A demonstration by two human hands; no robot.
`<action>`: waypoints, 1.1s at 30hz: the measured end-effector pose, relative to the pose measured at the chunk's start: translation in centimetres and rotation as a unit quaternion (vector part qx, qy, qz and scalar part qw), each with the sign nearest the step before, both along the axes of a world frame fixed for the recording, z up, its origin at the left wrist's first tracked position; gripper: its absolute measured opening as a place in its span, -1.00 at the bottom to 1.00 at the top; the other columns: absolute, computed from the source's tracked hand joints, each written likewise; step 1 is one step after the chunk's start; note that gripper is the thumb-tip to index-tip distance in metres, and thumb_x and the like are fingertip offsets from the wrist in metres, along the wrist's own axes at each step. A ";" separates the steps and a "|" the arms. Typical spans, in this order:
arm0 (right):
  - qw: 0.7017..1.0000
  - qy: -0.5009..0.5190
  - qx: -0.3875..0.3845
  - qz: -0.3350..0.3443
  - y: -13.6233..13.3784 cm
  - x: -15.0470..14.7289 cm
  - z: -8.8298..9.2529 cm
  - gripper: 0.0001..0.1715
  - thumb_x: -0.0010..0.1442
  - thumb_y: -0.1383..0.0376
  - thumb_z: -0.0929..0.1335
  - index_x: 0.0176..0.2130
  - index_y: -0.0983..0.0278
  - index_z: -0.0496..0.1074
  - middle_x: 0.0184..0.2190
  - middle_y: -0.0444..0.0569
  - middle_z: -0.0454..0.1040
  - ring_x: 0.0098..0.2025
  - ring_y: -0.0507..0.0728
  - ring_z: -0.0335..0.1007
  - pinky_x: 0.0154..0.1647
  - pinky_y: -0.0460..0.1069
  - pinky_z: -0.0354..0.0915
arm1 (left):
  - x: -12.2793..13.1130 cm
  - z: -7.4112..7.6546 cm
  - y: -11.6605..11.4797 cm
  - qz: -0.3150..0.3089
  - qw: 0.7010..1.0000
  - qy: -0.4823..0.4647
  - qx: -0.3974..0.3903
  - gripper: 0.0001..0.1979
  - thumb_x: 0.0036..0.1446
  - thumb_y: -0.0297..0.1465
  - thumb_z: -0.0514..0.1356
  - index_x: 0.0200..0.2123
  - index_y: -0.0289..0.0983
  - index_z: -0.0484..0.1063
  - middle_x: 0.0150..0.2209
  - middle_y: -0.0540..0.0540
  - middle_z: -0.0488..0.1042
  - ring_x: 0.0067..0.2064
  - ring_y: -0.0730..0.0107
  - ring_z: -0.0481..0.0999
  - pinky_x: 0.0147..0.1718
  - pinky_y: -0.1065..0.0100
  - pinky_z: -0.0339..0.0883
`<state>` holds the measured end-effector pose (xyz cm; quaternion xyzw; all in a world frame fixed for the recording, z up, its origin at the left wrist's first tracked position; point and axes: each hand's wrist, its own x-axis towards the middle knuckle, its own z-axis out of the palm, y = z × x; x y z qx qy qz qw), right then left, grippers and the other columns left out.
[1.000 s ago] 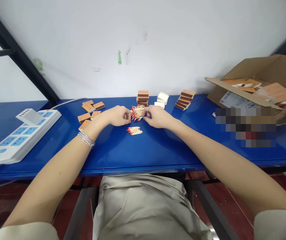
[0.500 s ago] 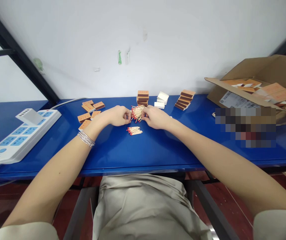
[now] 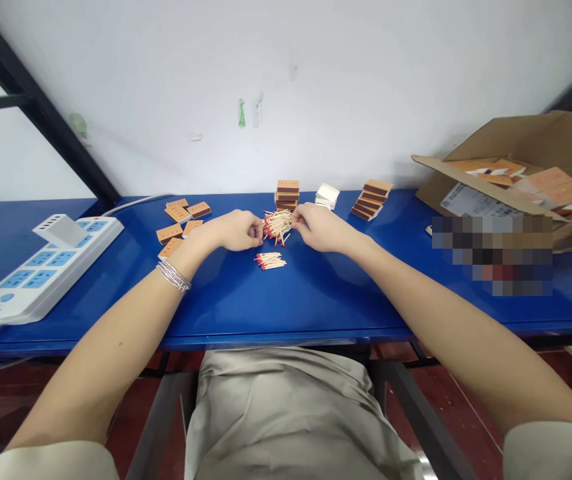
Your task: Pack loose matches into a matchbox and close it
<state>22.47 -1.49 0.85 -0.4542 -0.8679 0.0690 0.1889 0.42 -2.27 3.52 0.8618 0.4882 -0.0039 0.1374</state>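
Observation:
A loose heap of red-tipped matches (image 3: pixel 278 225) lies on the blue table between my hands. My left hand (image 3: pixel 240 231) is at the heap's left edge, its fingers curled together; whatever they pinch is too small to make out. At the heap's right edge, my right hand (image 3: pixel 315 227) has its thumb and fingers drawn together, and what is between them is hidden. Nearer to me, a smaller bundle of matches (image 3: pixel 271 261) lies side by side, red heads to the left. Behind the heap rises a stack of orange matchboxes (image 3: pixel 287 193).
Loose matchboxes (image 3: pixel 170 233) lie left of my left hand. White matchbox trays (image 3: pixel 327 195) and a leaning matchbox stack (image 3: pixel 372 200) stand at the back right. A cardboard box (image 3: pixel 496 143) of matchboxes is far right. A power strip (image 3: pixel 49 267) lies far left on the blue table (image 3: pixel 286 310).
My right hand has shifted slightly right and away from me, now covering part of the white trays. Some matches at the heap's right side lie differently. My left hand has hardly moved.

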 end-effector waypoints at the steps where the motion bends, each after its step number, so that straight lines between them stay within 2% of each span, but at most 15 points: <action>1: 1.000 0.004 0.000 -0.005 0.0 0.1 0.1 -0.88 0.20 0.41 0.23 -0.32 0.32 0.35 -0.29 0.11 0.44 -0.29 0.14 0.29 -0.26 0.01 0.16 | 0.0 0.0 0.0 0.001 1.000 0.000 0.000 -0.84 -0.02 -0.36 0.18 -0.33 -0.23 0.52 -0.36 -0.01 0.59 -0.37 0.40 0.50 -0.38 0.41 0.27; 7: 0.999 0.038 0.015 -0.022 0.1 0.5 0.5 -0.89 0.17 0.41 0.26 -0.31 0.33 0.38 -0.29 0.10 0.47 -0.28 0.14 0.31 -0.23 0.01 0.18 | -0.1 -0.1 0.0 0.002 1.000 -0.003 0.001 -0.82 -0.04 -0.37 0.18 -0.31 -0.22 0.52 -0.36 0.00 0.58 -0.37 0.42 0.50 -0.40 0.43 0.25; 9: 0.998 0.067 -0.011 -0.018 -0.2 0.1 0.3 -0.92 0.15 0.40 0.29 -0.32 0.32 0.39 -0.31 0.06 0.48 -0.31 0.11 0.32 -0.26 -0.01 0.18 | -0.1 -0.1 0.0 0.004 1.000 0.001 0.001 -0.82 -0.03 -0.37 0.17 -0.32 -0.22 0.52 -0.36 0.00 0.58 -0.38 0.43 0.50 -0.40 0.43 0.25; 12: 0.990 0.109 -0.084 0.034 -0.7 -0.9 -0.3 -0.91 0.15 0.37 0.30 -0.37 0.31 0.41 -0.40 -0.03 0.50 -0.37 0.05 0.33 -0.30 -0.04 0.19 | 0.0 0.1 0.0 0.007 1.000 0.014 0.002 -0.82 -0.03 -0.37 0.16 -0.34 -0.22 0.52 -0.36 -0.01 0.58 -0.38 0.42 0.49 -0.41 0.43 0.24; 15: 0.982 0.118 -0.121 0.088 -1.3 -1.8 -0.9 -0.89 0.13 0.34 0.32 -0.40 0.31 0.44 -0.45 -0.09 0.49 -0.40 0.02 0.32 -0.32 -0.06 0.19 | 0.0 0.1 0.0 0.006 1.000 0.022 0.000 -0.81 -0.05 -0.38 0.15 -0.33 -0.22 0.52 -0.36 -0.02 0.58 -0.37 0.41 0.49 -0.41 0.43 0.25; 18: 0.977 0.098 -0.158 0.105 -1.6 -1.8 -1.0 -0.90 0.08 0.33 0.35 -0.40 0.30 0.47 -0.50 -0.13 0.47 -0.46 0.00 0.29 -0.37 -0.07 0.17 | -0.1 0.1 0.0 0.002 1.000 0.021 0.002 -0.81 -0.04 -0.38 0.15 -0.33 -0.21 0.51 -0.36 -0.02 0.58 -0.38 0.40 0.49 -0.42 0.41 0.25; 21: 0.979 0.093 -0.157 0.087 -1.3 -1.4 -0.9 -0.90 0.07 0.31 0.36 -0.39 0.29 0.49 -0.50 -0.12 0.48 -0.47 0.00 0.29 -0.39 -0.07 0.18 | -0.1 0.0 0.1 -0.001 1.000 0.018 0.003 -0.82 -0.04 -0.37 0.16 -0.33 -0.22 0.51 -0.36 -0.02 0.58 -0.37 0.40 0.49 -0.41 0.42 0.25; 27: 0.992 0.105 -0.072 -0.021 -0.4 -1.3 -1.6 -0.87 0.06 0.27 0.36 -0.47 0.28 0.47 -0.54 -0.08 0.48 -0.51 0.03 0.31 -0.45 -0.05 0.15 | 0.0 0.0 0.1 0.009 1.000 0.017 -0.004 -0.85 -0.01 -0.35 0.17 -0.35 -0.22 0.50 -0.36 -0.01 0.58 -0.38 0.42 0.49 -0.41 0.42 0.25; 30: 0.992 0.106 -0.063 -0.031 -0.4 -1.8 -2.0 -0.82 0.05 0.23 0.38 -0.51 0.27 0.46 -0.56 -0.07 0.47 -0.51 0.05 0.33 -0.44 -0.04 0.16 | 0.0 0.0 0.1 0.011 1.000 0.016 -0.006 -0.84 -0.02 -0.35 0.18 -0.33 -0.22 0.51 -0.35 -0.02 0.59 -0.38 0.42 0.49 -0.41 0.43 0.25; 33: 0.991 0.112 -0.063 -0.026 -0.5 -2.2 -2.1 -0.86 0.02 0.30 0.36 -0.53 0.27 0.45 -0.59 -0.08 0.47 -0.51 0.05 0.34 -0.40 -0.03 0.20 | 0.0 0.1 0.0 0.010 1.000 0.017 -0.008 -0.83 -0.02 -0.35 0.18 -0.32 -0.23 0.51 -0.34 -0.02 0.59 -0.38 0.42 0.49 -0.41 0.44 0.25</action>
